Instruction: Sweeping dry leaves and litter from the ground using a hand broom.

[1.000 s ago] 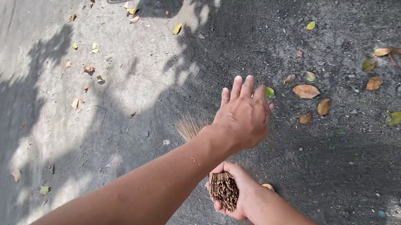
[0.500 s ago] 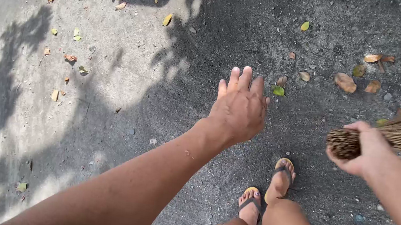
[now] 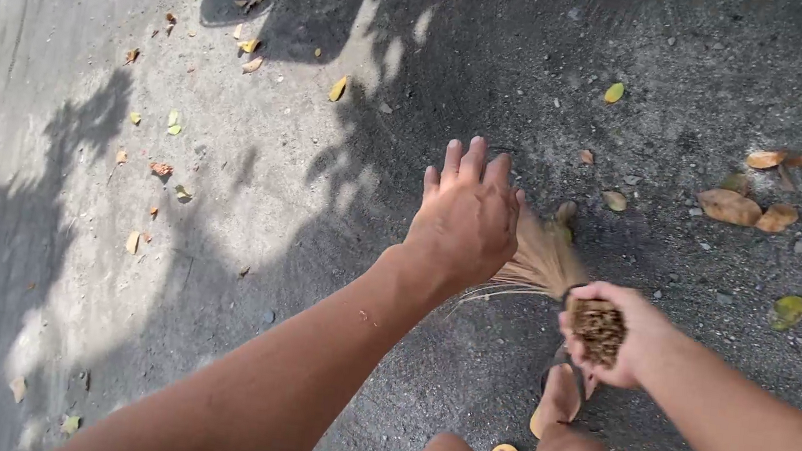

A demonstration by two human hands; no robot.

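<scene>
Two feet in sandals point(image 3: 557, 405) stand at six o'clock, at the near edge of the view, on dark gravelly pavement point(image 3: 501, 56). Just above them the right hand point(image 3: 615, 331) is clenched around the cut butt end of a stick broom point(image 3: 557, 274), a tight bundle of thin brown ribs seen end-on in the fist. Half a second ago that hand was out at three o'clock with the broom lying level; now it is drawn in to the middle, and the pale straw bristles fan away toward eleven o'clock, partly hidden behind the left hand, so I judge one sweeping stroke across the ground is in progress. The left hand point(image 3: 464, 218) hovers empty at the centre, palm down, fingers straight and close together, holding nothing. Farther out, dry brown leaves point(image 3: 745, 206) lie at two o'clock, and small yellow leaves point(image 3: 241, 36) are scattered at eleven o'clock in the sunlit patch.
</scene>
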